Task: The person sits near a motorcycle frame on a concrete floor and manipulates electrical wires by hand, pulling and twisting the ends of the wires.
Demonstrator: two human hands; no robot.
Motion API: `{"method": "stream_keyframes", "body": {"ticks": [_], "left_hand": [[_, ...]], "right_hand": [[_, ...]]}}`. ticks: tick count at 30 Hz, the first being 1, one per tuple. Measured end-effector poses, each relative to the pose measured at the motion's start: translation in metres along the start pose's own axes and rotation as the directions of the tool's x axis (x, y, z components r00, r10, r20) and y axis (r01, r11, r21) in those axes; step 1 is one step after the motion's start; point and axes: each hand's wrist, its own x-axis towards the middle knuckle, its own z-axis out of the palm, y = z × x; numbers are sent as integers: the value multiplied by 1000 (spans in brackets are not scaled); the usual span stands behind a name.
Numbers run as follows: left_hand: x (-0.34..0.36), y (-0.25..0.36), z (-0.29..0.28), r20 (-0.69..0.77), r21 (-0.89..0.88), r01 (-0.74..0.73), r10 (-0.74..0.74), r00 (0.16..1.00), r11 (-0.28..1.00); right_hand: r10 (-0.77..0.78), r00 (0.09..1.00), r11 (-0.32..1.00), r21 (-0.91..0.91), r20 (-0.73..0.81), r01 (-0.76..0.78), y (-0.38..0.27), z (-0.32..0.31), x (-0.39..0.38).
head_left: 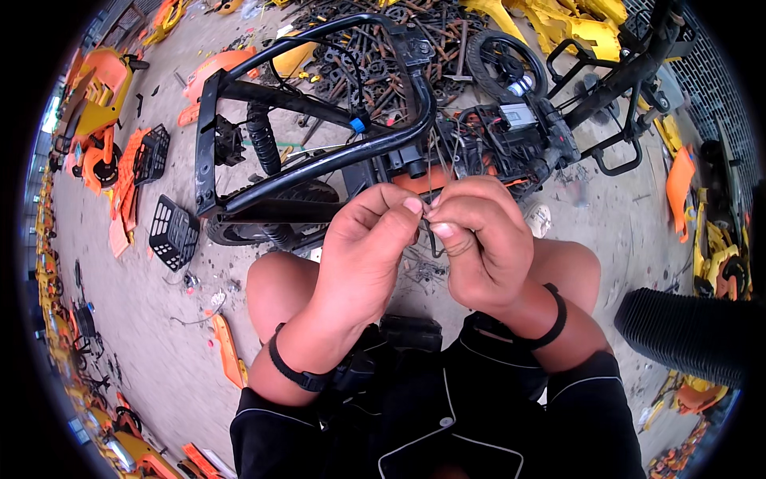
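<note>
My left hand [367, 255] and my right hand [483, 247] meet at the centre, thumbs and fingertips pinched on thin wires [433, 168] that run down from the wiring bundle [471, 140] of a stripped scooter frame [303, 164]. A short dark loop of wire hangs just below my fingertips, and the exact point they grip is partly hidden by the fingers. The frame's black tubing arches above my left hand, with a coiled spring [263, 136] inside it. An orange panel [411, 182] lies low in the frame, behind my hands.
Rusty metal parts [383, 72] are piled behind the frame beside a small wheel [503, 68]. Yellow body panels [582, 28], an orange panel [680, 191] and black crates [174, 231] lie around on the concrete floor. A black ribbed object [678, 335] is at my right.
</note>
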Motion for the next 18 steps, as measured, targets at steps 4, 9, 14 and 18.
{"method": "stream_keyframes", "body": {"ticks": [4,9,14,18], "left_hand": [[1,7,6,45,99,-45,41,998,994],[5,11,-8,105,221,-145,125,987,964],[4,13,-8,118,228,-178,154,981,957],[4,15,-5,137,298,-232,199,970,926]], "right_hand": [[-6,1000,999,34,-11,7,2,1,-1],[110,994,955,277,4,-107,9,2,-4],[291,940,763,549,180,-341,8,4,-4],[366,891,722,522,269,-454,6,5,-11]]}}
